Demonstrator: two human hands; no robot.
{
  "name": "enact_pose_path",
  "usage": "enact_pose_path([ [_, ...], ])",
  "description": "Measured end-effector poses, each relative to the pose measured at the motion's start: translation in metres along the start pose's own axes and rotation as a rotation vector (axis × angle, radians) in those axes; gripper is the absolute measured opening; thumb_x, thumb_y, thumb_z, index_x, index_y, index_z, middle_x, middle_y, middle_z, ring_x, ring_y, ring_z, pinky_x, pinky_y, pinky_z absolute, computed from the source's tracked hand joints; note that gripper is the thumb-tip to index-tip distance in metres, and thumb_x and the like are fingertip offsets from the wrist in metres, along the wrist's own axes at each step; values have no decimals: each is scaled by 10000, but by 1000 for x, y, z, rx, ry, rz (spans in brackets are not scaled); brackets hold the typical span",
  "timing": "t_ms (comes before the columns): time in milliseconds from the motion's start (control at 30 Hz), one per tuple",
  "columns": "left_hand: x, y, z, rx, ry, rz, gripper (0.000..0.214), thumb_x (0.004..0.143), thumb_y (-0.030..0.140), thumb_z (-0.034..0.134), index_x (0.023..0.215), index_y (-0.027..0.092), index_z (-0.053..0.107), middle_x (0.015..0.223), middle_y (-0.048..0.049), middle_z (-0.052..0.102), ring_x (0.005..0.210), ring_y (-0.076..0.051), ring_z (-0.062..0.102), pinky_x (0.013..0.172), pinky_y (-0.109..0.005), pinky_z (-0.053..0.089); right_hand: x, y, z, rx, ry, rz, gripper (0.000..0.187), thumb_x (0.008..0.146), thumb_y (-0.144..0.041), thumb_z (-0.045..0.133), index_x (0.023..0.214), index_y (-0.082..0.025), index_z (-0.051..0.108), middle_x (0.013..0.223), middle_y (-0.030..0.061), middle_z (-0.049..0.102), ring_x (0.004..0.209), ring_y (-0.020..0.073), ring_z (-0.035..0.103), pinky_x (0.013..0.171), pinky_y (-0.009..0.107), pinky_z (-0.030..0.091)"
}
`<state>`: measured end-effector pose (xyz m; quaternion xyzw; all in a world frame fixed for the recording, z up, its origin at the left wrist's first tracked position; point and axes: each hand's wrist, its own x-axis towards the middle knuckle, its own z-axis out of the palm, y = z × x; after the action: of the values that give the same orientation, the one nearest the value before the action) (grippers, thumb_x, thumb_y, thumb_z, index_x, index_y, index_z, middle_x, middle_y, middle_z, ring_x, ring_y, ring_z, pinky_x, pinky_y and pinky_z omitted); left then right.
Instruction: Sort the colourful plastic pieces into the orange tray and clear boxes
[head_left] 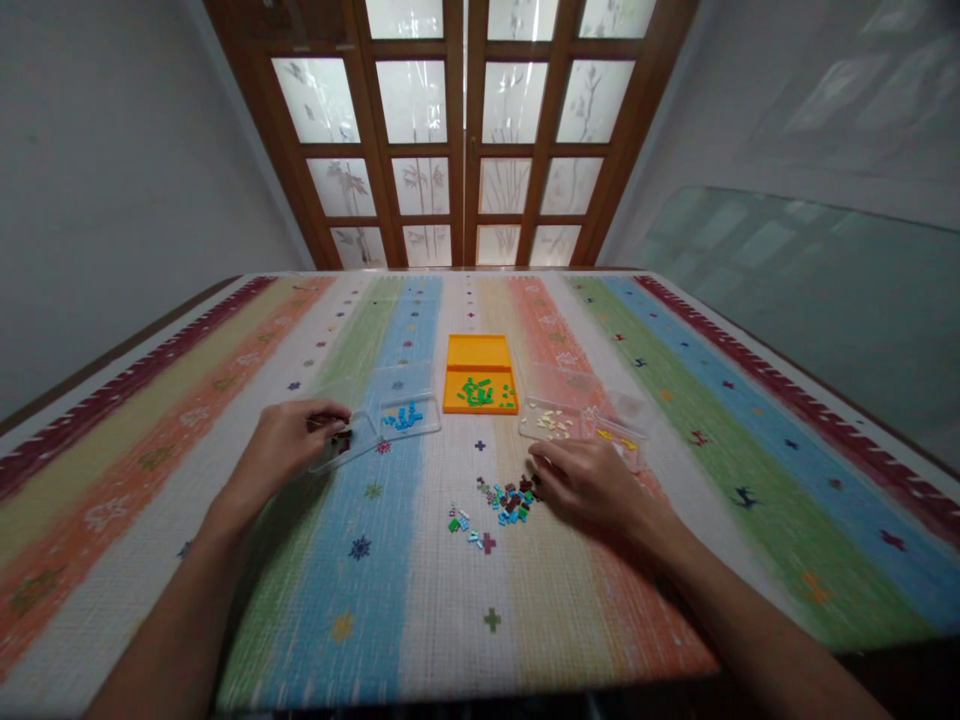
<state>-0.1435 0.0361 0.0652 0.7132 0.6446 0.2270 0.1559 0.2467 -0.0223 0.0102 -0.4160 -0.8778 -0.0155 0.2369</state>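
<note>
- Landmark: orange box, opened out; green pieces in its near half.
- Left hand: left of orange box and nearer, fingers bunched narrow at a clear tray with dark pieces; can't tell if one is pinched.
- Right hand: right of orange box and nearer, thumb and fingers drawn together at edge of mixed pile; can't tell if anything is held.
- Mixed pile: near side of orange box, slightly right; brown, blue, green. Small scatter beside it, straight in front of box.
- Blue pieces: trayed, just left of orange box. Cream pieces: trayed, just right. Yellow pieces: farther right.
- Markings: striped tablecloth under orange box, printed crosses, snowflakes, animals; door glass beyond it, plant designs. Pieces too small to read any lettering.
</note>
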Motion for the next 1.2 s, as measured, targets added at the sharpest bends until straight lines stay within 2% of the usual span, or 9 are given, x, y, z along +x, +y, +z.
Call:
enact_pose_path([
  [233, 2, -6, 3, 37, -1, 36, 275, 732, 323, 567, 847, 223, 796, 836, -74, 795, 791, -282, 752, 735, -351, 557, 0, 2, 2, 1, 21, -25, 242, 962, -179, 455, 739, -194, 549, 613, 14, 584, 522, 121, 456, 558, 332, 230],
  [467, 1, -3, 2, 83, -11, 52, 312, 757, 321, 535, 882, 211, 798, 852, -79, 796, 784, -277, 747, 773, -362, 553, 0, 0, 0, 7, 11, -12, 233, 950, -165, 458, 735, -199, 539, 612, 8, 573, 521, 121, 447, 556, 331, 227],
  [733, 0, -1, 1, 96, -6, 61, 357, 769, 303, 500, 931, 215, 806, 904, -76, 805, 873, -291, 751, 800, -356, 543, 1, -2, 0, -1, 17, -17, 252, 964, -176, 451, 729, -203, 539, 602, 9, 561, 531, 129, 448, 558, 327, 244],
  [1067, 2, -5, 2, 103, -34, 89, 386, 853, 405, 501, 1007, 207, 794, 976, -81, 805, 864, -282, 742, 826, -355, 545, 0, -1, 0, -14, 3, -6, 237, 946, -162, 464, 723, -202, 530, 600, 2, 556, 512, 118, 423, 561, 334, 223],
  [1200, 0, -1, 3, 116, 13, 150, 391, 903, 426, 493, 1042, 203, 784, 990, -86, 801, 853, -277, 736, 848, -374, 548, 1, -1, -1, -4, 4, 8, 223, 941, -162, 459, 734, -202, 531, 616, 13, 573, 527, 126, 442, 566, 332, 236],
])
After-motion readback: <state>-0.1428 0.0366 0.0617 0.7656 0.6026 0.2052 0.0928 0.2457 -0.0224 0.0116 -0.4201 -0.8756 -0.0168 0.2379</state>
